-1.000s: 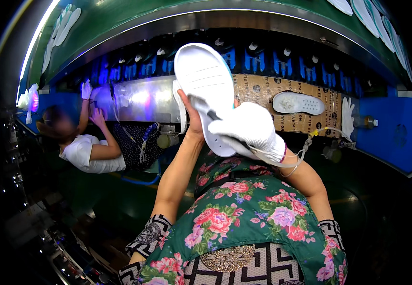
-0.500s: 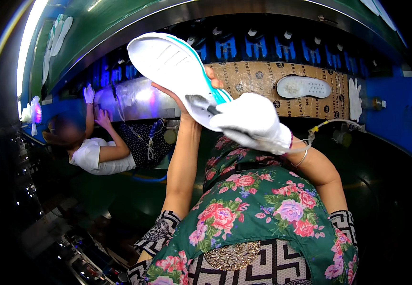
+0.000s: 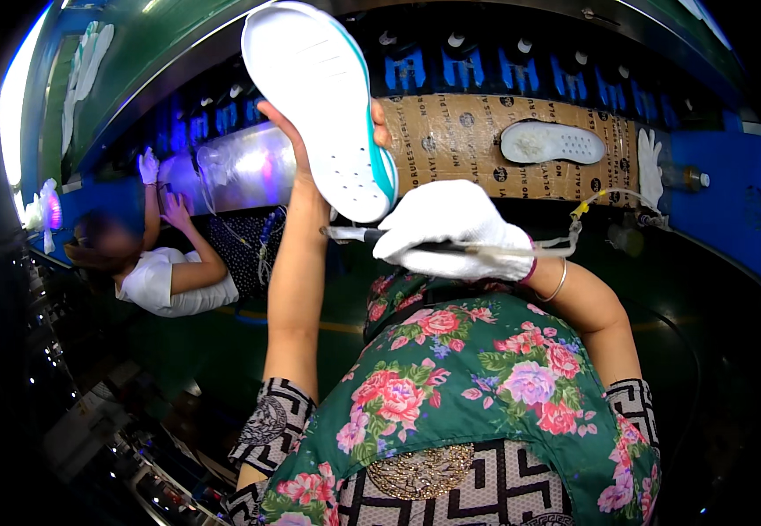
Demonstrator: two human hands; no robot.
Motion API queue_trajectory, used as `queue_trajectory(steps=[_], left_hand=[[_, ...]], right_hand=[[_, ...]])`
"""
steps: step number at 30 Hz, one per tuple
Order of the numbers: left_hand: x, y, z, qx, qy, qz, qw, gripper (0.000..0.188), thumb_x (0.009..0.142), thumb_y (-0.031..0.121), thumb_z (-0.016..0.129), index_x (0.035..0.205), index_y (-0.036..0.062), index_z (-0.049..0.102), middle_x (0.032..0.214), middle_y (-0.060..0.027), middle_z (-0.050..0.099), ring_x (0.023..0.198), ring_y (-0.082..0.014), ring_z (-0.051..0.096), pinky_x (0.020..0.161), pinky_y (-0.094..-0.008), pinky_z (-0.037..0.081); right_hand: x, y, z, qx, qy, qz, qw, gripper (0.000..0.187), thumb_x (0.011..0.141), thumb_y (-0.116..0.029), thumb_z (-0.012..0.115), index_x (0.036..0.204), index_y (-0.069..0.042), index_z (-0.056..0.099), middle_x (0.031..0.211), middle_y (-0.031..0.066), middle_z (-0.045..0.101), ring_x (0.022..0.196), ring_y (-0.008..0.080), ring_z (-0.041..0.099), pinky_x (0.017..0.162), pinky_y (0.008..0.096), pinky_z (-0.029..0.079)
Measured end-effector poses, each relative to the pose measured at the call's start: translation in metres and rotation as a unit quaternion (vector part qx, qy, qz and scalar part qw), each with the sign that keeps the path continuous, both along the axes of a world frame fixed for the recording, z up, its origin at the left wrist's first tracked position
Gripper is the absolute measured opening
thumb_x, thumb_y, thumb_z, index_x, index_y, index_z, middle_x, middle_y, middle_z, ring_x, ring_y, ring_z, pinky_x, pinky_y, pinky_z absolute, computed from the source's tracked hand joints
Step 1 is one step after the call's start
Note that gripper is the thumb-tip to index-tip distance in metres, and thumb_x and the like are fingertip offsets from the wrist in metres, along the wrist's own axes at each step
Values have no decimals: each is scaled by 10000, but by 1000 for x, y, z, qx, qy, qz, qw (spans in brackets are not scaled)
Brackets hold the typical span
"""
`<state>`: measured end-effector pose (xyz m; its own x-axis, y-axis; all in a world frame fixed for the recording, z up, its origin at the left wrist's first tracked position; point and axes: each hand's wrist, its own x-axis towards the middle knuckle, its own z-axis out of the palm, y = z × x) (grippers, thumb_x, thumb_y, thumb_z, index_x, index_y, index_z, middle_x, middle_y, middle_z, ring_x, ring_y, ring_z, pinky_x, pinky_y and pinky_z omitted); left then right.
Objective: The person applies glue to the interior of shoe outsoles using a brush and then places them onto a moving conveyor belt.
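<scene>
Raised over the bench, a white shoe sole (image 3: 314, 96) with a teal edge stands toe end up and heel end down. My bare left hand (image 3: 302, 159) grips it from behind, thumb at the left edge and fingers at the right. Below the heel, my right hand (image 3: 455, 235) in a white knit glove closes around a thin brush (image 3: 356, 234) with a dark handle. Its tip points left, in front of my left wrist and apart from the sole. A clear tube (image 3: 556, 251) runs along the gloved hand to the right.
Cardboard (image 3: 450, 162) covers the bench, with another pale sole (image 3: 578, 145) lying on it. A white glove (image 3: 650, 168) and a bottle (image 3: 693, 179) are at the right. Blue holders (image 3: 460, 86) line the back. At the left, a co-worker (image 3: 170, 276) works under purple light.
The sole has turned more upright and moved slightly up. My right hand has drawn the brush down and left, off the sole's heel area.
</scene>
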<state>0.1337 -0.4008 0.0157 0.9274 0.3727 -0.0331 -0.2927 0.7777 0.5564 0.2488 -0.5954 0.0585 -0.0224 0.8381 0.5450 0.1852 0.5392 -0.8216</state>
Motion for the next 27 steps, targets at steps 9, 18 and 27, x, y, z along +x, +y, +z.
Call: queue_trajectory(steps=[9,18,27], left_hand=[[17,8,1,39,37,-135,989,1149,710,932,341,1392,14,462,1049,-235,662,822,-348,718,636,-474,640],[18,12,-2,264,283,-117,914,909,826,798,437,1322,50,587,1133,-219,673,952,-283,714,702,-389,630],[32,4,38,447,415,-248,753,1060,768,905,383,1357,46,578,1335,-286,552,1255,-379,550,961,-442,506]], right_hand=[[-8,-4,5,22,-248,-73,966,341,721,-93,762,1050,-163,708,889,53,698,704,254,656,612,341,499],[-1,-2,11,-8,-326,-45,944,286,730,-77,748,1004,-114,677,921,46,672,744,257,643,633,345,495],[6,8,3,-46,-287,10,957,318,716,-87,754,1023,-154,704,941,36,677,775,276,642,665,380,517]])
